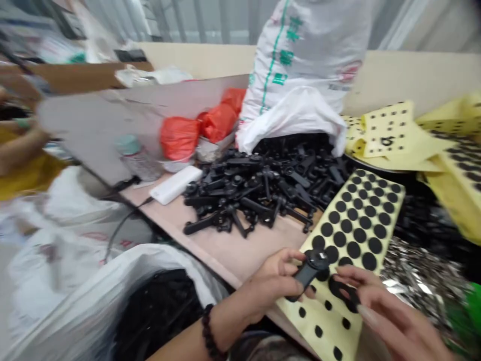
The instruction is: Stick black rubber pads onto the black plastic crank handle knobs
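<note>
My left hand (272, 283) grips a black plastic part (308, 273) by its handle end, just above the near end of a yellow sheet of black round pads (356, 225). My right hand (379, 311) reaches in from the right, its fingertips resting on the sheet close to the part's round head; whether a pad is pinched between them is blurred. A bead bracelet (208, 331) circles my left wrist. A heap of similar black plastic parts (259, 193) lies on the wooden table (233, 250) beyond my hands.
A white sack (304, 65) spills the parts at the back. Red bags (195, 130), a bottle (137, 158) and a white power bank (176, 184) sit left of the heap. More yellow sheets (432, 145) lie right. An open white bag (124, 296) hangs below the table edge. Another person's arm (18, 150) shows far left.
</note>
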Demonstrator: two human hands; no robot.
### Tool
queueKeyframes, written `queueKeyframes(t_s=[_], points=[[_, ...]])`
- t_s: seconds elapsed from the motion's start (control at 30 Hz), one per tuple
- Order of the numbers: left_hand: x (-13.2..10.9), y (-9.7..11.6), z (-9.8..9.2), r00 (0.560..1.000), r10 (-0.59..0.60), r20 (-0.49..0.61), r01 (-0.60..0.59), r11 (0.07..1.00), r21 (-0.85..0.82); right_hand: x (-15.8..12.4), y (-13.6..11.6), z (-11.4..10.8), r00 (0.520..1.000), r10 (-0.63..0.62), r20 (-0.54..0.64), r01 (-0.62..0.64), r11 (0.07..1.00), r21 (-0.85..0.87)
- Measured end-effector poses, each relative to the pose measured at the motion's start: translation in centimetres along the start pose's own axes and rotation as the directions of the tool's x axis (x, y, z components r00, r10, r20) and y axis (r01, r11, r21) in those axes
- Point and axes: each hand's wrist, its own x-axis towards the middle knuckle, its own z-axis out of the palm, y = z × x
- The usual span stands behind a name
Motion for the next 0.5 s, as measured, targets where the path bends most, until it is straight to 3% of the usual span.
queueKeyframes(t_s=[0.03,0.1,0.2,0.5], points=[[0.1,-0.3,0.1,0.999,-0.028,0.028,0.029,0.999,-0.037,0.2,-0.6,0.0,0.999,0.034,0.015,-0.035,0.999,0.023],[0.4,-0.6,0.2,0.994,-0.096,0.060,0.100,0.992,-0.082,0.7,-1.3,0.3,0.985,0.150,0.086,-0.168,0.944,0.282],[1.0,-0.7,0.4,0.986,-0.153,0.071,0.159,0.984,-0.086,1.1,-1.8,1.0,0.970,0.195,0.144,-0.240,0.862,0.447],[1.4,-0.9,0.4,0.991,-0.109,0.076,0.105,0.993,0.049,1.2,-2.0,1.2,0.969,0.179,0.171,-0.241,0.843,0.482]])
